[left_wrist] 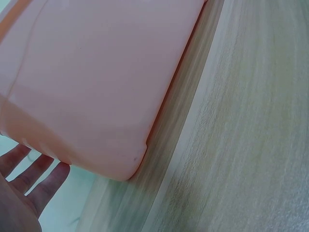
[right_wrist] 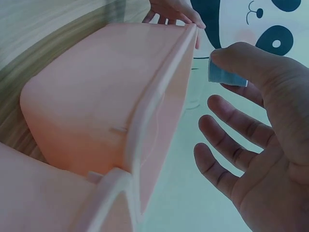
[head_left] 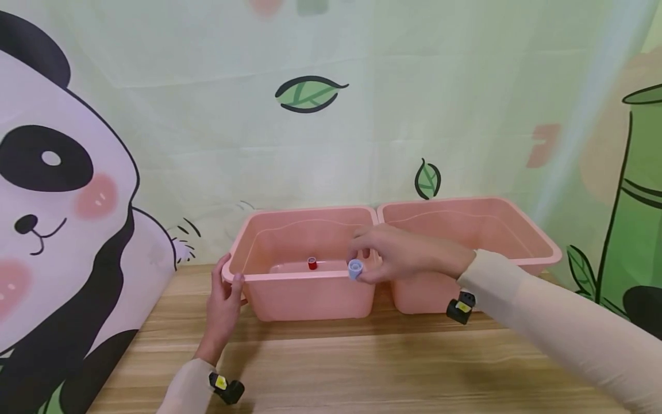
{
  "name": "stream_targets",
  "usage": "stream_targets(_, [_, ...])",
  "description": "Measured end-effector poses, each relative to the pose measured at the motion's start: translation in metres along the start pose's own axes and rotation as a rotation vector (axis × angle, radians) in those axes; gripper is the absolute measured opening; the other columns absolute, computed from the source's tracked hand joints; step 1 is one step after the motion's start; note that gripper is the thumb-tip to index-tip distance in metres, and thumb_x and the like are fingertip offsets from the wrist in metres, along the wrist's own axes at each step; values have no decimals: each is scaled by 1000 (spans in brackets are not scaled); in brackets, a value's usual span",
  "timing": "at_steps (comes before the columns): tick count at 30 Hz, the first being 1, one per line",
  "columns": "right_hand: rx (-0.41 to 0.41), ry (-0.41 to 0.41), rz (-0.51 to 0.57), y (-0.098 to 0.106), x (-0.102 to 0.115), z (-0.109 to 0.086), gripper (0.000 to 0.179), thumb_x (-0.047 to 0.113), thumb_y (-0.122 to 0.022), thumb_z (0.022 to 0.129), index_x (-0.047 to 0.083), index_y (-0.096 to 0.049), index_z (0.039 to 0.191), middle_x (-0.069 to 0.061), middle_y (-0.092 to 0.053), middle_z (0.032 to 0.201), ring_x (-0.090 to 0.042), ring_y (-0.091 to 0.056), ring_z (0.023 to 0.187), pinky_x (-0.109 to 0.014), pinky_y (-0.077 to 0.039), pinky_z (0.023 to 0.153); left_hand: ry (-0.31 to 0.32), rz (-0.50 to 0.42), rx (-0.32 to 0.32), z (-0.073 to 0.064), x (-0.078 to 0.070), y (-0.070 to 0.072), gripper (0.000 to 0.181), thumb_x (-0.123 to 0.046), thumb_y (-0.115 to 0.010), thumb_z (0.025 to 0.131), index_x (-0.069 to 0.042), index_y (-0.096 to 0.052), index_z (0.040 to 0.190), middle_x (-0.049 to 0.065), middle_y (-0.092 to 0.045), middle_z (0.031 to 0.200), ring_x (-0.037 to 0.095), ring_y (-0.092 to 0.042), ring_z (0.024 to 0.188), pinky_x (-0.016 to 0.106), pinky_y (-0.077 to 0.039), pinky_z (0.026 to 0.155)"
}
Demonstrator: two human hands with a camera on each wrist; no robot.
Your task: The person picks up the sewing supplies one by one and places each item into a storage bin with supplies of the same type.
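My right hand (head_left: 398, 253) pinches a small light-blue cap (head_left: 354, 268) between thumb and forefinger, just above the front rim of the left pink bin (head_left: 300, 278). In the right wrist view the blue cap (right_wrist: 224, 75) sits at the fingertips while the other fingers of my right hand (right_wrist: 260, 145) spread loosely. A small red cap (head_left: 312, 263) lies on the bin's floor. My left hand (head_left: 224, 302) grips the bin's near left corner, thumb on the rim. The left wrist view shows the bin's outer wall (left_wrist: 96, 72) and my left hand (left_wrist: 24, 193) beside it.
A second pink bin (head_left: 543, 241) stands flush against the first on the right; its inside looks bare. Both rest on a wooden table (head_left: 362, 368) in front of a panda-and-bamboo backdrop (head_left: 62, 172). Black wrist cameras (head_left: 460, 307) hang under both sleeves.
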State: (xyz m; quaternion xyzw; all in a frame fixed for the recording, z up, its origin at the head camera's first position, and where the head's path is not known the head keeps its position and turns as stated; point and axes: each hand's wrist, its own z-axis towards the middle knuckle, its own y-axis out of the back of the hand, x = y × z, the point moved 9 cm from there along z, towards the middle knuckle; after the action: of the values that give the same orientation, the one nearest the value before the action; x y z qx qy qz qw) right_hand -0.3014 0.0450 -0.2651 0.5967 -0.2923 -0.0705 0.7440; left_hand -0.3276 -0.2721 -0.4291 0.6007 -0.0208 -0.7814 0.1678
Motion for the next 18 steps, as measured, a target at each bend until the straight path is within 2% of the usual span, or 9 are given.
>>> stream_targets(7, [20, -10, 6, 8, -6, 13, 15, 22, -77, 92, 22, -72, 106, 10, -62, 100, -20, -58, 97, -34, -57, 80, 0, -1, 1, 0, -1, 0, 58, -38, -47, 110, -46, -18, 160, 4, -33, 165, 36, -50, 136, 53, -57, 92])
stream_targets(14, [61, -110, 77, 15, -19, 24, 14, 25, -77, 92, 27, -71, 105, 8, -64, 103, -19, -56, 100, -31, -58, 74, 6, -5, -1, -1, 0, 0, 58, -37, -47, 110, -45, -19, 160, 4, -34, 164, 35, -50, 136, 55, -57, 93])
stream_targets(18, [69, -115, 109, 20, -23, 33, 13, 22, -77, 92, 24, -71, 103, 6, -66, 101, -22, -58, 101, -32, -59, 76, 2, -5, -4, -1, -1, 1, 58, -39, -47, 110, -45, -20, 160, 5, -35, 163, 36, -51, 135, 55, -57, 92])
